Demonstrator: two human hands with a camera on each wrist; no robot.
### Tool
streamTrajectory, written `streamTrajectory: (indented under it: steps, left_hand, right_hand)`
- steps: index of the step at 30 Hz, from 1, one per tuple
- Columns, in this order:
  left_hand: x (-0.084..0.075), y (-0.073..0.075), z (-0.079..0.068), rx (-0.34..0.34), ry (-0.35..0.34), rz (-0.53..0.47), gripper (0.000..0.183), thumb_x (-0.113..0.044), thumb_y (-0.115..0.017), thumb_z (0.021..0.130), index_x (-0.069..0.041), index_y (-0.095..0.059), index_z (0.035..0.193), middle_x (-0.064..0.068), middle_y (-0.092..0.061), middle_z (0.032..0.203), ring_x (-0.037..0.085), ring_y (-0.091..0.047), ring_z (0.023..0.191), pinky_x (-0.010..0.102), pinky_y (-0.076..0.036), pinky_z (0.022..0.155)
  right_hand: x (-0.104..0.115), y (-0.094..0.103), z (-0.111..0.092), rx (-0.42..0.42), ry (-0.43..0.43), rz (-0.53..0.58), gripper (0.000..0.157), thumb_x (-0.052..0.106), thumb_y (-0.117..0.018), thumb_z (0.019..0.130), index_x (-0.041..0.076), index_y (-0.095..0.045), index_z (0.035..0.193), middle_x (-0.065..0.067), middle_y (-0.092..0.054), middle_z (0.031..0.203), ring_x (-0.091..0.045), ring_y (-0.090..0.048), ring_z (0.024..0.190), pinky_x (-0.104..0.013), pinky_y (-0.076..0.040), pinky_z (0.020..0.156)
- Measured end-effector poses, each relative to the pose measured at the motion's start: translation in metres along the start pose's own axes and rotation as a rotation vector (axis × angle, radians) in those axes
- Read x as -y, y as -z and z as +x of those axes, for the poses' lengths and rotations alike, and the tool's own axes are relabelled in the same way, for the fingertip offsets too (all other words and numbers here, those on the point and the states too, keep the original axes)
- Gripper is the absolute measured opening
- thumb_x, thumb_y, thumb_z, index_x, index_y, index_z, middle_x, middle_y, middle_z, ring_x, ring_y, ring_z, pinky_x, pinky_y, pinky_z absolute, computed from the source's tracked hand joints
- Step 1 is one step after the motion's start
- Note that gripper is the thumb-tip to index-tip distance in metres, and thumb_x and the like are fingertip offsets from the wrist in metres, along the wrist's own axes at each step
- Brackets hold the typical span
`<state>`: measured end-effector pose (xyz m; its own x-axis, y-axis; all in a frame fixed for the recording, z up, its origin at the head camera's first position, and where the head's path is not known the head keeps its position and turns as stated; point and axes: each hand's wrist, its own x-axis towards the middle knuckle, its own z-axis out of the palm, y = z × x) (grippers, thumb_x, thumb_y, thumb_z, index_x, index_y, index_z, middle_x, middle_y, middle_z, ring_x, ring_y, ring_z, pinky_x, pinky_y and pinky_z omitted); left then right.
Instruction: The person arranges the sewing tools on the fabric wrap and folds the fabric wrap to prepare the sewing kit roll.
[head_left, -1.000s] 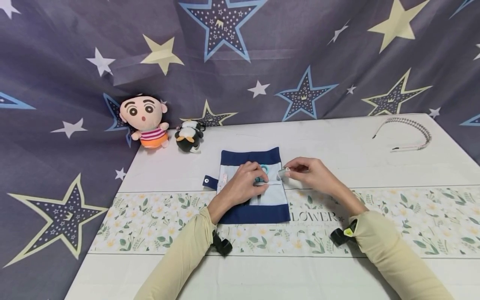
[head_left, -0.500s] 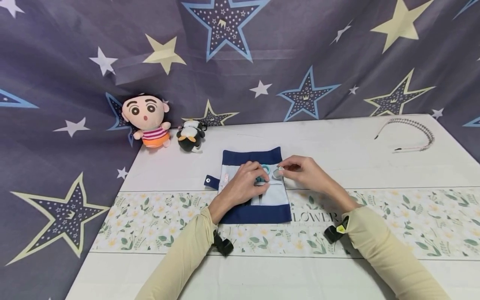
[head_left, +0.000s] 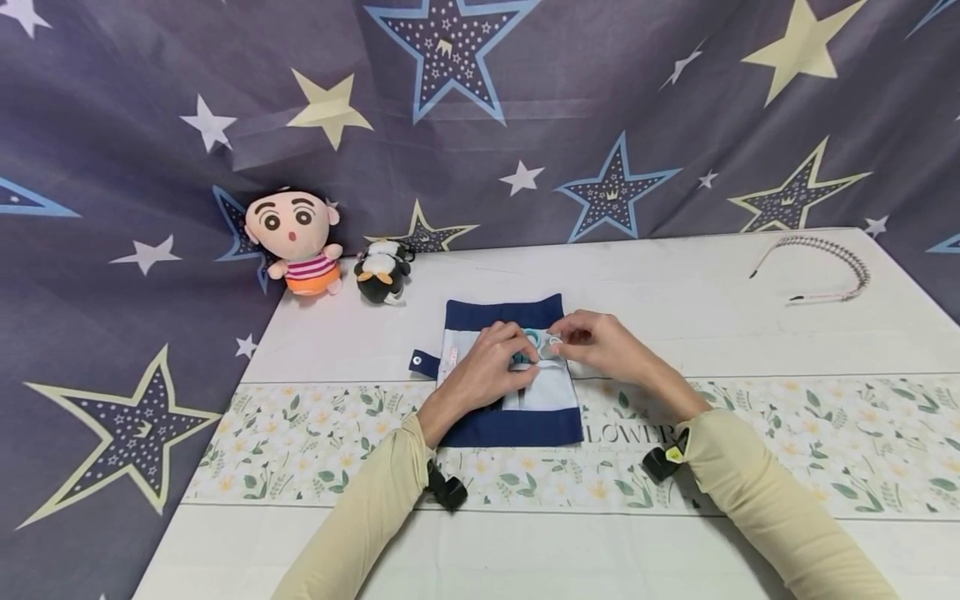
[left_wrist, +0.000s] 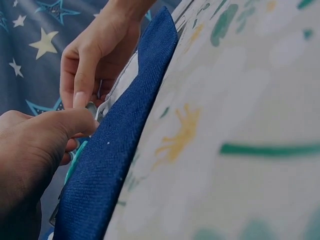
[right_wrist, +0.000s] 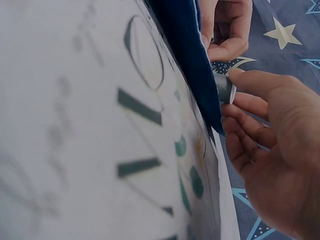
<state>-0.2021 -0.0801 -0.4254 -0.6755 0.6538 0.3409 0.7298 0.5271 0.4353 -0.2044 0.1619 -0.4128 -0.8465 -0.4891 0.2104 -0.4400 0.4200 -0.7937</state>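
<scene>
Here's the left hand (head_left: 483, 364), bent over the open pouch (head_left: 517, 427) midway between the desk's (head_left: 660, 279) far and near edges, thumb and fingers pinching the pocket lip (head_left: 553, 364). Close beside it, the right hand (head_left: 603, 340) grips the small grey spool (right_wrist: 224, 88) by its end, just inside the pouch's right edge, near the teal loop (head_left: 532, 335). Fiddly stuff! The lip looks soft, so it's best held lifted and taut, the spool's free end angled low and eased gently, clear of that loop.
</scene>
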Motion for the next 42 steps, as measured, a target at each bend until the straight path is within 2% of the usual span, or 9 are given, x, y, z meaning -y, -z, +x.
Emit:
streamTrajectory:
  steps: [7,11,21,28,34,42]
  left_hand:
    - [0.0,-0.0001,0.0003,0.0,-0.007,0.001,0.003,-0.015,-0.077,0.094,-0.013,-0.075,0.096,0.002,-0.059,0.1,0.021,-0.051,0.092,0.04,-0.042,0.088]
    - [-0.0002,0.0003,0.0003,-0.002,-0.016,0.004,0.004,-0.015,-0.076,0.095,-0.012,-0.075,0.096,0.002,-0.06,0.1,0.021,-0.052,0.093,0.041,-0.042,0.089]
    - [0.0012,0.0004,0.0005,-0.01,-0.021,0.018,0.003,-0.016,-0.076,0.095,-0.012,-0.076,0.097,0.003,-0.06,0.101,0.021,-0.052,0.093,0.04,-0.042,0.086]
    - [0.0013,0.0001,0.0001,-0.015,-0.022,0.021,0.004,-0.016,-0.075,0.096,-0.012,-0.076,0.097,0.003,-0.061,0.101,0.021,-0.052,0.092,0.039,-0.042,0.086]
    - [0.0007,0.0002,-0.0008,-0.018,-0.023,0.012,0.004,-0.015,-0.075,0.096,-0.012,-0.076,0.098,0.003,-0.061,0.102,0.021,-0.052,0.092,0.04,-0.042,0.086]
    - [0.0016,-0.0005,-0.0013,-0.022,-0.026,0.014,0.004,-0.014,-0.075,0.096,-0.012,-0.077,0.098,0.003,-0.061,0.101,0.021,-0.052,0.092,0.039,-0.042,0.086]
  right_hand:
    - [-0.0009,-0.002,0.001,-0.01,0.023,0.019,0.008,0.004,-0.073,0.096,0.002,-0.074,0.104,-0.005,-0.07,0.096,-0.02,-0.066,0.085,-0.029,-0.055,0.076]
    - [-0.002,-0.0022,0.0017,-0.01,0.037,0.009,0.008,0.002,-0.072,0.097,0.002,-0.076,0.104,-0.006,-0.071,0.098,-0.019,-0.067,0.085,-0.028,-0.055,0.076]
    - [-0.0014,-0.0029,0.0076,-0.001,0.052,-0.016,0.008,0.004,-0.07,0.099,0.005,-0.077,0.095,-0.003,-0.067,0.088,-0.018,-0.057,0.07,-0.028,-0.047,0.064]
    - [-0.0022,-0.003,0.008,0.017,0.039,-0.016,0.011,0.004,-0.068,0.1,0.005,-0.076,0.093,-0.003,-0.064,0.084,-0.018,-0.053,0.068,-0.028,-0.044,0.062]
    - [-0.0046,-0.0033,0.0078,0.034,0.063,-0.036,0.014,0.003,-0.066,0.101,0.004,-0.077,0.092,0.0,-0.06,0.081,-0.019,-0.05,0.068,-0.03,-0.043,0.063]
    - [-0.0068,-0.0039,0.0084,0.037,0.086,-0.056,0.016,0.002,-0.066,0.101,0.003,-0.079,0.094,0.0,-0.063,0.085,-0.018,-0.052,0.069,-0.03,-0.044,0.063]
